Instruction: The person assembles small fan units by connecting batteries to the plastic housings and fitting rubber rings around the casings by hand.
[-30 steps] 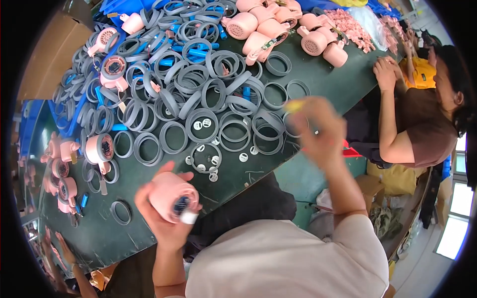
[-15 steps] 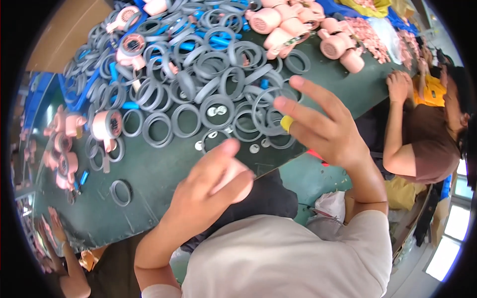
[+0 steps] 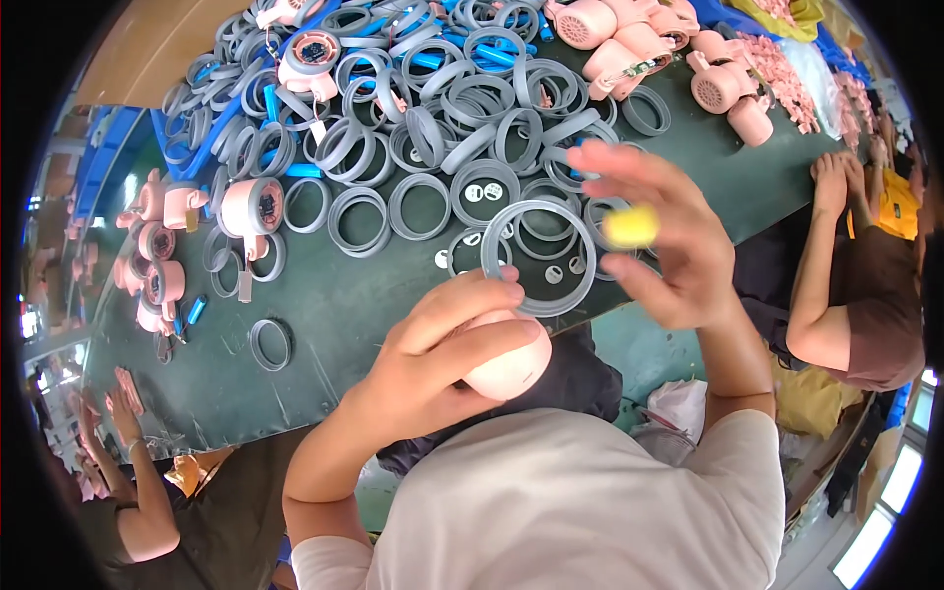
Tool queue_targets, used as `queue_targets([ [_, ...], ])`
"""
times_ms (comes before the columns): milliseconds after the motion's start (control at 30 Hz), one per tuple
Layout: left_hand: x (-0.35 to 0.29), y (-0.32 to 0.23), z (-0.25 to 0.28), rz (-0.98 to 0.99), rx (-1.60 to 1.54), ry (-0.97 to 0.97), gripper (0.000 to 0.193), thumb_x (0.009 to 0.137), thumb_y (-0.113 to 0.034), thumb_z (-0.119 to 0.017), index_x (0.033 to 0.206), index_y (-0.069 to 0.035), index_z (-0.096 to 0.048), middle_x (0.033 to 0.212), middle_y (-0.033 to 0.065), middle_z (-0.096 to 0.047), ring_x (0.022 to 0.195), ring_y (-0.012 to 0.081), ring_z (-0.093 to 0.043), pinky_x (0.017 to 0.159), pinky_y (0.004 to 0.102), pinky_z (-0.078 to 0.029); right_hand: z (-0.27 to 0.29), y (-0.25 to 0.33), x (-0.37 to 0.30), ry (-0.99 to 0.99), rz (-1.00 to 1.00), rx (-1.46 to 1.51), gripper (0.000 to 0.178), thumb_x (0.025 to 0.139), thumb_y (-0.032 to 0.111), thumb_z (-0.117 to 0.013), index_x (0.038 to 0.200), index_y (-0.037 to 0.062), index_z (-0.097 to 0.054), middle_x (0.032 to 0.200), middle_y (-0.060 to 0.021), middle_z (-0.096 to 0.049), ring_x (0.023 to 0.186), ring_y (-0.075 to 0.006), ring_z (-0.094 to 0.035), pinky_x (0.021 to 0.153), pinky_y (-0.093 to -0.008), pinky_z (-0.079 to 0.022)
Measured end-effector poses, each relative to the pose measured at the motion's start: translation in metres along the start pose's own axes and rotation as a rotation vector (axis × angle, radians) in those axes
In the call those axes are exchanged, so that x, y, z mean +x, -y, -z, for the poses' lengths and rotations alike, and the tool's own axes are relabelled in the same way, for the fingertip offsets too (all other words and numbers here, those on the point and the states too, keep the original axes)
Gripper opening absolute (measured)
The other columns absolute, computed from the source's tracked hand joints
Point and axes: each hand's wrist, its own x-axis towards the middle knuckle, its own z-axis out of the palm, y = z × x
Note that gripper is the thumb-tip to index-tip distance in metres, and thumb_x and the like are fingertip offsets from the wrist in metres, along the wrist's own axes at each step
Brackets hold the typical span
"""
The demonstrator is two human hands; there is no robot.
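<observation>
Housing (image 3: 511, 362), pink and rounded, sits in our left hand (image 3: 418, 359), on our side of the heap of grey rings (image 3: 487, 98); our fingers and thumb wrap it from both sides. One raised grey ring (image 3: 547, 308) overlaps the heap's near edge in our view and meets our left fingertips just beyond the housing. Our right hand (image 3: 688, 258), off the heap's near right corner, is spread, thumb apart from the fingers, one of which wears a blurred yellow cover (image 3: 629, 228); whether it touches the raised ring we cannot tell. White discs (image 3: 493, 191) lie within and beside the heap's nearest rings, and blue cylinders (image 3: 426, 61) mix in farther back. Right of the heap's far part we see a cluster of pink housings (image 3: 588, 25), with small pink pieces (image 3: 777, 74) scattered beyond. Left of the heap more pink parts (image 3: 165, 280) gather, while a lone ring (image 3: 255, 346) lies on the green table (image 3: 324, 305) to the heap's near left. Well right of the heap, a co-worker with a brown sleeve (image 3: 885, 339) holds both hands (image 3: 831, 169) close together.
</observation>
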Motion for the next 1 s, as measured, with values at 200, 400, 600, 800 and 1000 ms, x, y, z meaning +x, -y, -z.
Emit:
queue_targets([
  [200,-0.014,0.000,-0.002,0.222,-0.741,-0.086,0.072,0.054,-0.005,-0.084,0.119,-0.006,-0.052,0.125,0.0126,-0.045,0.111,0.0298,-0.053,0.087,0.0395,-0.048,-0.044,-0.017,0.004,-0.112,-0.085,0.258,0.031,0.081,0.001,-0.059,0.112,-0.0017,-0.058,0.106,-0.0176,-0.061,0.098,-0.0280,-0.059,0.082,-0.0348,-0.047],
  [400,-0.017,-0.002,0.002,0.549,-1.274,-0.614,0.089,0.067,-0.004,-0.077,0.139,-0.009,-0.025,0.134,0.0145,-0.039,0.117,0.0353,-0.048,0.082,0.0452,-0.055,-0.057,0.010,0.024,-0.429,-0.460,0.176,0.028,0.075,-0.001,-0.068,0.104,-0.0026,-0.065,0.070,-0.0024,-0.059,0.053,-0.0043,-0.052,0.043,-0.0175,-0.037],
  [600,-0.022,-0.001,-0.002,0.506,-0.984,-0.588,0.099,0.061,0.003,-0.080,0.140,-0.008,-0.022,0.132,0.0101,-0.042,0.120,0.0216,-0.046,0.101,0.0368,-0.040,-0.090,0.009,0.045,-0.122,-0.083,-0.100,0.031,0.070,-0.005,-0.069,0.101,-0.0025,-0.064,0.074,-0.0057,-0.058,0.055,-0.0080,-0.047,0.047,-0.0206,-0.035],
  [800,-0.031,0.001,0.001,0.373,-0.897,-0.483,0.100,0.058,-0.002,-0.084,0.139,-0.007,-0.025,0.136,0.0110,-0.038,0.122,0.0216,-0.044,0.100,0.0355,-0.039,-0.083,0.016,0.048,-0.001,0.118,-0.195,0.043,0.065,0.012,-0.079,0.103,0.0000,-0.065,0.071,-0.0050,-0.056,0.055,-0.0123,-0.050,0.047,-0.0229,-0.038],
  [1000,-0.031,-0.002,0.007,0.253,-0.724,-0.403,0.095,0.060,-0.003,-0.083,0.137,-0.005,-0.027,0.139,0.0134,-0.035,0.123,0.0242,-0.044,0.102,0.0370,-0.038,-0.084,0.021,0.055,0.022,0.226,-0.198,0.043,0.063,0.016,-0.080,0.101,0.0011,-0.065,0.072,-0.0068,-0.058,0.054,-0.0171,-0.053,0.046,-0.0257,-0.041],
])
